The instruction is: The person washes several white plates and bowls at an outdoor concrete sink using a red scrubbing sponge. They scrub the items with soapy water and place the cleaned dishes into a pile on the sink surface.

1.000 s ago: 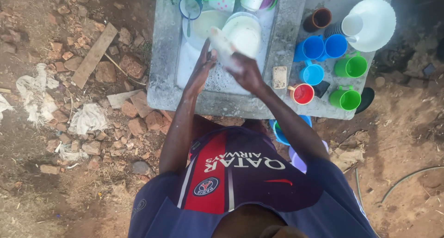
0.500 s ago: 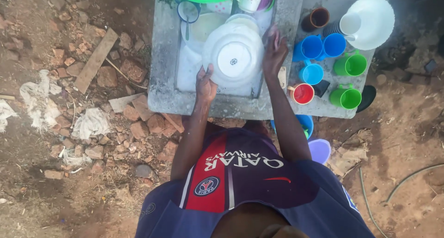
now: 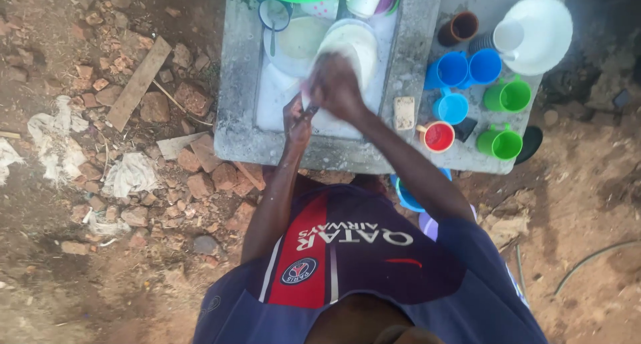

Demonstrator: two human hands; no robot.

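Head view, and away on the left we've got a wooden plank [image 3: 138, 83] lying among broken bricks and pale rags [image 3: 131, 174] on the dirt. Moving in, the concrete sink [image 3: 235, 83] holds soapy water. Left hand [image 3: 297, 120] grips the near edge of a white plate [image 3: 350, 47], fingers curled tight on it. Right hand [image 3: 336, 87] is pressed flat over the plate's face; whether it clutches a cloth, I cannot tell. The plate sits tilted over the basin, beside another pale dish [image 3: 300, 40]. Further right, a soap bar [image 3: 404, 112] on the ledge, then a red cup [image 3: 439, 136], blue cups [image 3: 454, 69], green cups [image 3: 505, 95] and a white jug [image 3: 537, 33].
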